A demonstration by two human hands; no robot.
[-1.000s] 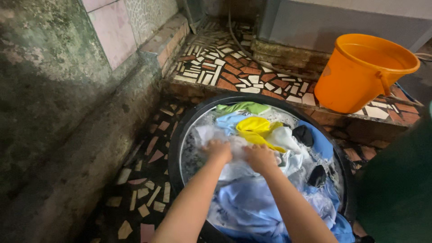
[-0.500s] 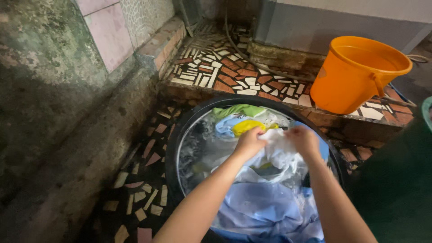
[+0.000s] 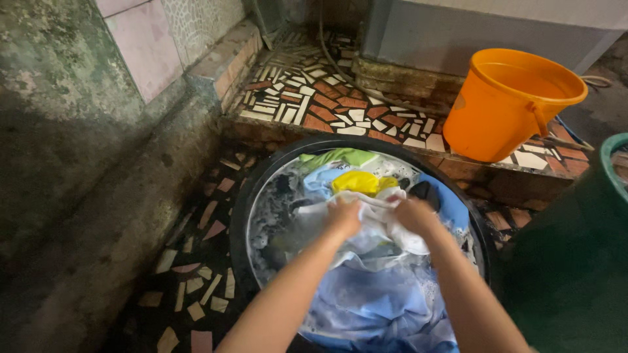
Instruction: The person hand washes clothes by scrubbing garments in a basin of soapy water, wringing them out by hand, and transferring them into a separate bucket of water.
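In the head view, your left hand (image 3: 345, 218) and right hand (image 3: 414, 216) each hold a closed grip on the white cloth (image 3: 383, 225), apparently wet, above the black basin (image 3: 243, 196); the orange bucket (image 3: 507, 104) stands beyond the basin.

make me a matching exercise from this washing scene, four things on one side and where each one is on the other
Things:
1. orange bucket
2. white cloth
3. yellow garment
4. black basin

Places:
a. gripped by left hand and right hand
b. on the lower mosaic floor
c. on the raised tiled step
d. in the basin, beyond the hands

Pairs: 1-c, 2-a, 3-d, 4-b
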